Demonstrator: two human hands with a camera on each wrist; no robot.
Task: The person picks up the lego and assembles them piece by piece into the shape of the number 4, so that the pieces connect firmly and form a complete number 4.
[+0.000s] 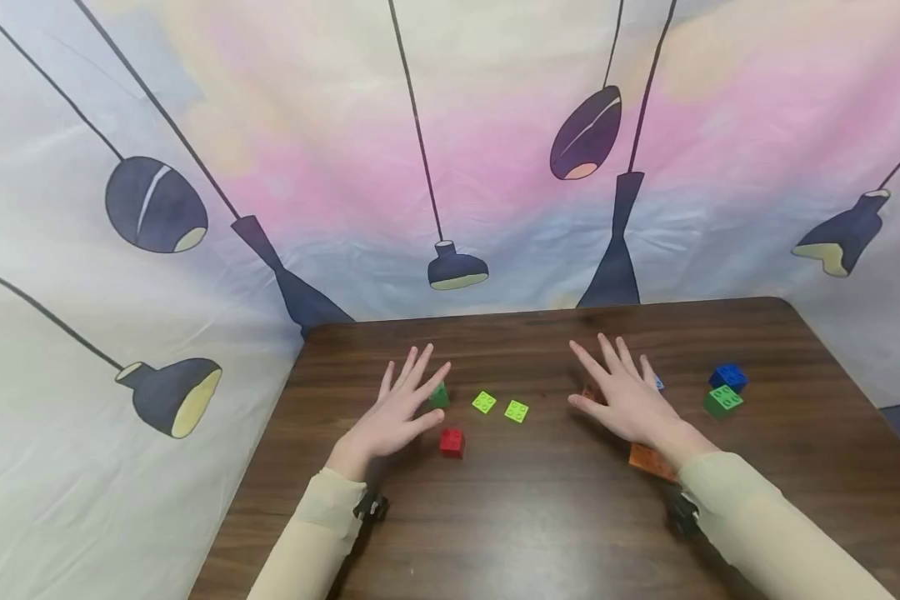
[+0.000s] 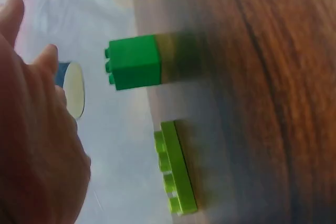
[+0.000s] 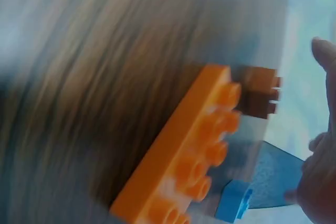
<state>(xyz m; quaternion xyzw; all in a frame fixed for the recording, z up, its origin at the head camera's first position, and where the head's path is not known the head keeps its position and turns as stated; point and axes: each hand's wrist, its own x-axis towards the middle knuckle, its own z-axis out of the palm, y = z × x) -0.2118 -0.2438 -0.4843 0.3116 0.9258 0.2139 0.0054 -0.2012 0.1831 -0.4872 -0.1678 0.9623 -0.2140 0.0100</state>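
Observation:
Over the left of the table, my left hand (image 1: 393,417) hovers with fingers spread and nothing held. Beside its thumb are a green brick (image 1: 439,395), partly covered, and a red brick (image 1: 452,443). A long lime brick (image 2: 178,169) shows low in the left wrist view. My right hand (image 1: 630,404) is likewise spread above the right side, holding nothing. Under and around it lie a long orange brick (image 3: 173,150), a brown brick (image 3: 260,92) and a light blue brick (image 3: 233,200), all partly hidden in the head view.
Two small lime bricks (image 1: 483,402) (image 1: 517,411) lie between the hands. At the right, a dark blue brick (image 1: 728,377) sits behind a green studded brick (image 1: 723,401). The brown wooden table (image 1: 495,533) meets a cloth backdrop (image 1: 510,200) printed with lamps.

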